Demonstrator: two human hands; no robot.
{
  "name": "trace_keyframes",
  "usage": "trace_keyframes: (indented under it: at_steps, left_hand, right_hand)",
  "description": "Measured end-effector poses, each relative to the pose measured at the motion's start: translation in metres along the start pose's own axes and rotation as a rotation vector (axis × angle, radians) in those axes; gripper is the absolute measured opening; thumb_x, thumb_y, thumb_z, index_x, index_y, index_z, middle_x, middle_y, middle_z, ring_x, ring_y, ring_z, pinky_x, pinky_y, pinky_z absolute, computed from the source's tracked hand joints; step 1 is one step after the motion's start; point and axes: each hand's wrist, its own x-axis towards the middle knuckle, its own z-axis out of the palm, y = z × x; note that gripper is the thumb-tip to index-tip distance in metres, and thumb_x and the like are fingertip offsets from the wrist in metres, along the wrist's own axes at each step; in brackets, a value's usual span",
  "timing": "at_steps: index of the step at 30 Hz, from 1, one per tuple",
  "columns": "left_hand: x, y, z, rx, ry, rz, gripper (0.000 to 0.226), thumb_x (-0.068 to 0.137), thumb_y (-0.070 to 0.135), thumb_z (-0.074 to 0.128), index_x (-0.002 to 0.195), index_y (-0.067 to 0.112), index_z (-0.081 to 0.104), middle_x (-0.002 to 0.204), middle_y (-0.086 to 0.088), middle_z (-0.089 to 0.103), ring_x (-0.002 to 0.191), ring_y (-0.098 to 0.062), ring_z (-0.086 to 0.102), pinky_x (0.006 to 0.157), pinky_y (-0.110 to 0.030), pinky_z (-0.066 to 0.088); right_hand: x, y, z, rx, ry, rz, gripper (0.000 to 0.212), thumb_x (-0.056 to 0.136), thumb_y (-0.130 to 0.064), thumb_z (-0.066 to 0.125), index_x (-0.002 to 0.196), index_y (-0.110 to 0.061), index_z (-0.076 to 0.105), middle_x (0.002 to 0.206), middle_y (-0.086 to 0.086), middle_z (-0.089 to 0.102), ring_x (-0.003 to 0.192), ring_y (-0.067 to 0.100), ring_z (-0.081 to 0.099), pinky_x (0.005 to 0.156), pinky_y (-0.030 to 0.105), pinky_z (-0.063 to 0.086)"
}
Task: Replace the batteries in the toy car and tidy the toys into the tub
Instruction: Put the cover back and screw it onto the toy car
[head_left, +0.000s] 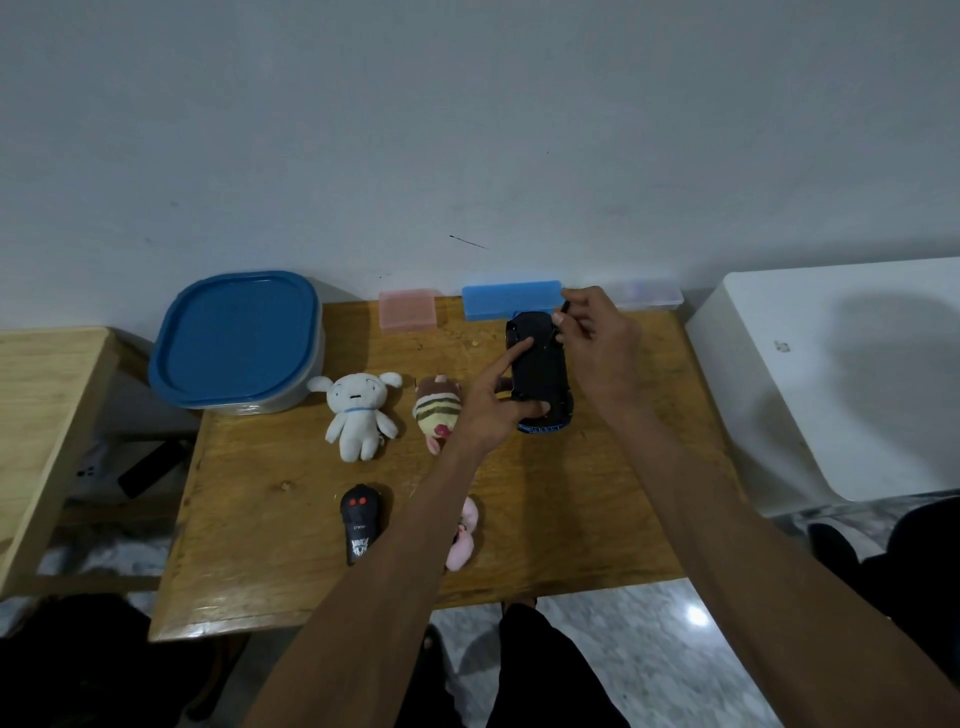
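1. Black remote lies on the table, nearer than the toy car.
2. Left hand grips the upturned toy car, forefinger pressing its underside.
3. Right hand pinches a thin tool over the car's far end.
4. Lidded tub stands well left of the car.

wall: pale grey | floor: glossy marble | table: wooden
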Motion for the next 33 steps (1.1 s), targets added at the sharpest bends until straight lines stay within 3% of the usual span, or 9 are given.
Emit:
trace_keyframes:
  at_steps: [6, 12, 19, 22, 28, 33]
  left_hand:
    - [0.001, 0.003, 0.003, -0.028, 0.006, -0.01, 0.085, 0.077, -0.011, 0.077, 0.132, 0.049, 0.054, 0.135, -0.012, 0.059, 0.12, -0.028, 0.061, 0.088, -0.041, 0.061]
    - [0.0, 0.0, 0.004, -0.038, 0.02, -0.028, 0.086, 0.077, -0.01, 0.078, 0.144, 0.036, 0.052, 0.134, -0.012, 0.06, 0.12, -0.028, 0.062, 0.093, -0.047, 0.059]
    - [-0.003, -0.003, 0.005, -0.017, 0.009, -0.007, 0.086, 0.077, -0.012, 0.077, 0.147, 0.029, 0.05, 0.129, -0.006, 0.061, 0.116, -0.022, 0.063, 0.09, -0.044, 0.061]
    - [-0.002, -0.004, 0.006, -0.014, 0.008, -0.003, 0.085, 0.077, -0.014, 0.077, 0.145, 0.029, 0.051, 0.128, -0.005, 0.061, 0.116, -0.021, 0.064, 0.091, -0.044, 0.061]
    - [-0.004, -0.007, 0.004, 0.001, -0.01, 0.021, 0.084, 0.077, -0.013, 0.077, 0.139, 0.037, 0.051, 0.137, -0.012, 0.058, 0.119, -0.022, 0.062, 0.087, -0.036, 0.061]
    - [-0.003, -0.004, 0.002, -0.004, -0.005, 0.027, 0.083, 0.078, -0.013, 0.076, 0.138, 0.038, 0.051, 0.134, -0.01, 0.059, 0.115, -0.018, 0.062, 0.085, -0.032, 0.061]
  right_hand:
    - [0.001, -0.002, 0.0, 0.032, 0.006, 0.027, 0.02, 0.094, -0.008, 0.067, 0.113, -0.008, 0.064, 0.097, 0.005, 0.07, 0.091, 0.014, 0.07, 0.071, 0.038, 0.063]
    - [0.001, 0.001, -0.002, -0.03, 0.006, 0.0, 0.017, 0.09, -0.019, 0.072, 0.105, -0.014, 0.064, 0.087, 0.0, 0.07, 0.082, 0.015, 0.07, 0.069, 0.043, 0.062]
    - [-0.006, -0.001, -0.007, -0.12, 0.005, -0.108, 0.018, 0.097, -0.022, 0.064, 0.106, -0.007, 0.065, 0.099, 0.004, 0.074, 0.09, 0.016, 0.073, 0.075, 0.03, 0.061]
    - [-0.005, -0.002, -0.004, -0.11, 0.03, -0.063, 0.017, 0.095, -0.024, 0.066, 0.098, -0.008, 0.062, 0.091, 0.003, 0.072, 0.082, 0.014, 0.069, 0.071, 0.035, 0.06]
    - [-0.004, -0.004, -0.003, -0.128, 0.091, -0.049, 0.023, 0.09, -0.024, 0.073, 0.101, -0.008, 0.06, 0.077, -0.007, 0.06, 0.07, 0.006, 0.056, 0.062, 0.024, 0.05]
    - [-0.006, -0.001, -0.004, -0.17, 0.046, -0.157, 0.02, 0.094, -0.024, 0.069, 0.102, -0.007, 0.062, 0.096, 0.003, 0.073, 0.087, 0.01, 0.069, 0.07, 0.023, 0.058]
